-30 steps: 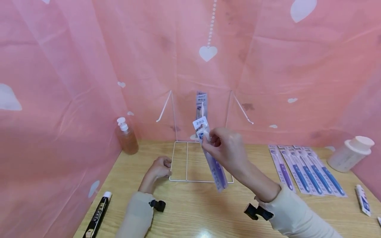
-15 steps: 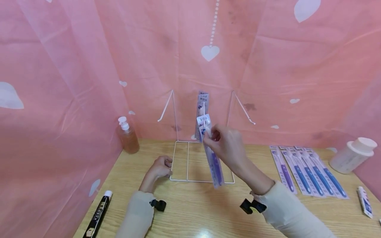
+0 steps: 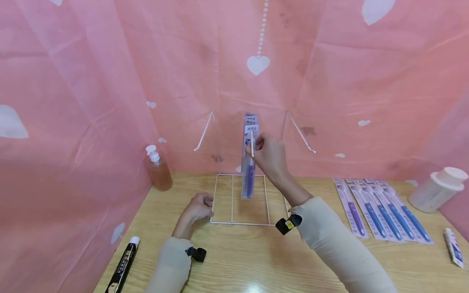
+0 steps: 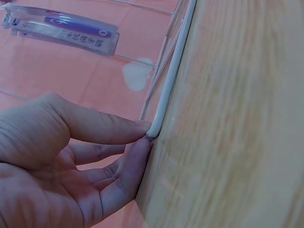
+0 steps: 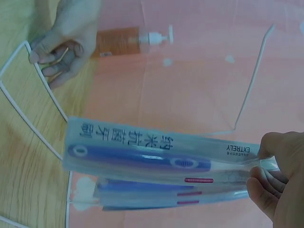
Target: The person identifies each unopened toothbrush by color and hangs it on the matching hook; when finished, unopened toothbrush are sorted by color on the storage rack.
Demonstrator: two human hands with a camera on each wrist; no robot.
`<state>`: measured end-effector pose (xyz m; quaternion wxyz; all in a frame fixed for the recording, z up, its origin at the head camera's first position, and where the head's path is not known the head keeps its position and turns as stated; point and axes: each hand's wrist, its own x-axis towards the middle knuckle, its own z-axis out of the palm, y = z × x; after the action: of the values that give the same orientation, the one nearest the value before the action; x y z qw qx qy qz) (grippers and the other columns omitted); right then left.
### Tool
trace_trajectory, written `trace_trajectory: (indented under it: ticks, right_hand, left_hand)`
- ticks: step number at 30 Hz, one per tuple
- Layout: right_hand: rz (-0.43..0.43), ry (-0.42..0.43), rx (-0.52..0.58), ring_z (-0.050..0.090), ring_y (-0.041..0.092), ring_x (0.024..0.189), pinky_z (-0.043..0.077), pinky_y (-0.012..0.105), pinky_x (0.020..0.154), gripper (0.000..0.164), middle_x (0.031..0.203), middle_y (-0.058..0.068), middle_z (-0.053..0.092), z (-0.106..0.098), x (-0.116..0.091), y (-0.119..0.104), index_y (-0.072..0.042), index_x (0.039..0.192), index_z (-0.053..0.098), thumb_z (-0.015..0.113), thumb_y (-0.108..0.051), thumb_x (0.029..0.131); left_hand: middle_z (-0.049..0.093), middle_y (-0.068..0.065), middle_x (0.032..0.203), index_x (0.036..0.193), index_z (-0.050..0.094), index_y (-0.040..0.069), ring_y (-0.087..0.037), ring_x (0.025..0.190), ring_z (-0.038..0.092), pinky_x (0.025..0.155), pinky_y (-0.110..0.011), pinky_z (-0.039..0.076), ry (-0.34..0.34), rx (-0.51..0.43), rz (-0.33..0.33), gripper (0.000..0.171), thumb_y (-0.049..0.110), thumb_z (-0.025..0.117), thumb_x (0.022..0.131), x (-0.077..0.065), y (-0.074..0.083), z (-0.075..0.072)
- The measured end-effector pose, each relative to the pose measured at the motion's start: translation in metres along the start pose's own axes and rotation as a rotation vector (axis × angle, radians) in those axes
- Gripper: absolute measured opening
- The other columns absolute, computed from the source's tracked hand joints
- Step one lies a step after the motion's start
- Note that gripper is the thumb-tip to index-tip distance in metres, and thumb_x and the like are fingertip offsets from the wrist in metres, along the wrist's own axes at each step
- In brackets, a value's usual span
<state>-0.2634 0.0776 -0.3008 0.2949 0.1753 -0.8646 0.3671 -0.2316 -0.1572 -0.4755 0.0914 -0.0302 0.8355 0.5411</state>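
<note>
A white wire rack (image 3: pixel 242 223) stands against the pink cloth, with its base on the table. My left hand (image 3: pixel 198 206) pinches the base's left side wire (image 4: pixel 167 90) between thumb and fingertip. My right hand (image 3: pixel 272 158) pinches a packaged purple toothbrush (image 3: pixel 248 181) near its top, at the rack's middle prong (image 3: pixel 252 148). The prong's tip shows in front of the package. Behind it, several more packaged toothbrushes (image 5: pixel 118 199) hang on the same prong, partly hidden by the front one.
Several packaged toothbrushes (image 3: pixel 381 211), purple and blue, lie on the table at right. Beyond them are a white bottle (image 3: pixel 436 190) and a small tube (image 3: pixel 453 247). A pump bottle (image 3: pixel 159 173) and a black tube (image 3: pixel 123 264) stand and lie at left. Two outer prongs (image 3: pixel 203 131) stick out.
My right hand has moved back and up with the packaged toothbrush, which slid along the middle prong toward the others and now hangs straighter. My left hand has stayed on the rack.
</note>
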Motion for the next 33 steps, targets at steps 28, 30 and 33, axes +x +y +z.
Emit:
trace_trajectory:
  ticks: [28, 30, 33]
  right_hand:
    - [0.105, -0.164, -0.073, 0.061, 0.034, 0.080, 0.052, 0.046, 0.069, 0.027, 0.087, 0.019, 0.067, -0.002, 0.001, 0.042, 0.006, 0.093, 0.066, 0.074, -0.016, 0.079]
    - [0.120, -0.205, -0.111, 0.060, 0.035, 0.083, 0.052, 0.048, 0.070, 0.030, 0.092, 0.022, 0.065, -0.009, -0.005, 0.060, 0.007, 0.096, 0.065, 0.073, -0.018, 0.080]
    - [0.139, -0.215, -0.170, 0.061, 0.039, 0.084, 0.052, 0.051, 0.068, 0.030, 0.092, 0.026, 0.066, -0.023, -0.015, 0.095, 0.008, 0.096, 0.065, 0.070, -0.018, 0.081]
  left_hand:
    - [0.056, -0.017, 0.097, 0.118, 0.058, -0.011, -0.026, 0.080, 0.058, 0.061, -0.032, 0.060, 0.011, 0.002, -0.003, 0.052, -0.021, 0.068, 0.068, -0.003, 0.006, -0.003]
    - [0.056, -0.017, 0.096, 0.118, 0.058, -0.011, -0.026, 0.080, 0.057, 0.061, -0.032, 0.060, 0.018, 0.002, -0.004, 0.052, -0.021, 0.068, 0.067, -0.003, 0.006, -0.004]
    - [0.055, -0.017, 0.096, 0.118, 0.058, -0.010, -0.026, 0.081, 0.057, 0.060, -0.031, 0.060, 0.016, 0.009, -0.006, 0.052, -0.021, 0.068, 0.067, -0.005, 0.004, -0.004]
